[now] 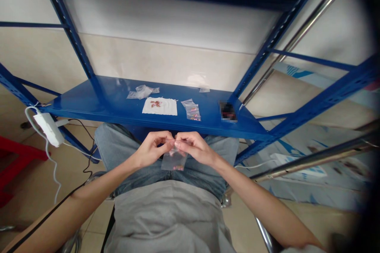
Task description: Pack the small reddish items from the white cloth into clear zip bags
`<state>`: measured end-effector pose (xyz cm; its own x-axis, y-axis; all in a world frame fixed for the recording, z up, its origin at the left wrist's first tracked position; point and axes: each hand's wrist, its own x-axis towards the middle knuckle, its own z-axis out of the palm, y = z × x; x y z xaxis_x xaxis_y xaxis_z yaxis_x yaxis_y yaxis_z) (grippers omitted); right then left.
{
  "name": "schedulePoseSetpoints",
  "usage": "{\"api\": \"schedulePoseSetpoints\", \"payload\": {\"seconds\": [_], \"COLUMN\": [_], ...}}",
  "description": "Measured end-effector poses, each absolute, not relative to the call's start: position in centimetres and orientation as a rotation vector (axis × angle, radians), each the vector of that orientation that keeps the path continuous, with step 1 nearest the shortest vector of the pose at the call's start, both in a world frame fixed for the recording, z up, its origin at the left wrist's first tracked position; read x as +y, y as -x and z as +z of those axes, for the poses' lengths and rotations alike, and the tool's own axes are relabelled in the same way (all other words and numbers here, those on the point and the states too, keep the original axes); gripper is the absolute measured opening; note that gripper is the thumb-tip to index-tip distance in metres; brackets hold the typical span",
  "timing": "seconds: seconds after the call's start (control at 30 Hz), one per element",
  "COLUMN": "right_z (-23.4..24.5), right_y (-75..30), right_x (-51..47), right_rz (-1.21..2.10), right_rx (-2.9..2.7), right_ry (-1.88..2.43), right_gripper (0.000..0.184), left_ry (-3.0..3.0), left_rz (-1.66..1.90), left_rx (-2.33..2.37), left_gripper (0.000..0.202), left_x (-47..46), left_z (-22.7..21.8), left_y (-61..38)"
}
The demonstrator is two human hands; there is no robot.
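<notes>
Both hands pinch the top edge of a small clear plastic bag (170,162) over my lap. My left hand (154,146) has thumb and fingers closed at the bag's left upper part, and my right hand (194,146) grips it close beside, the fingertips nearly meeting. A few small reddish-yellow pieces lie at the bottom of the bag. In front, on the blue shelf (115,104), rests a white cloth pouch (168,107) with small reddish-brown pieces on it. To its right are clear bags with small colourful pieces (192,110).
Clear plastic bags (143,92) lie at the shelf's back left, and another clear bag (204,88) at the back. A pixelated dark object (228,111) sits at the right. A white power strip (49,128) hangs by the left post. A red stool (20,158) stands at far left.
</notes>
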<state>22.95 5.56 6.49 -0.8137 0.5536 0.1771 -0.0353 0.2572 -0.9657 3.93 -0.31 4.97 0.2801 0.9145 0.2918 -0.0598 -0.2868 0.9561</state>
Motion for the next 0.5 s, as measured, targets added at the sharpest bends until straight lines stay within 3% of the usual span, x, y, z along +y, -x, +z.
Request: {"api": "schedulePoseSetpoints", "payload": {"seconds": [0.5], "right_z": [8.6], "right_y": [-25.5], "right_x": [7.2], "right_rz": [1.808], "right_rx": [-2.149], "right_ry": [0.177], "right_gripper": [0.04], "left_ry": [-1.546], "left_rz": [1.126], "left_rx": [0.72], "left_gripper": [0.029], "left_x": [-1.5], "left_z": [7.1], "left_y": [-3.4]}}
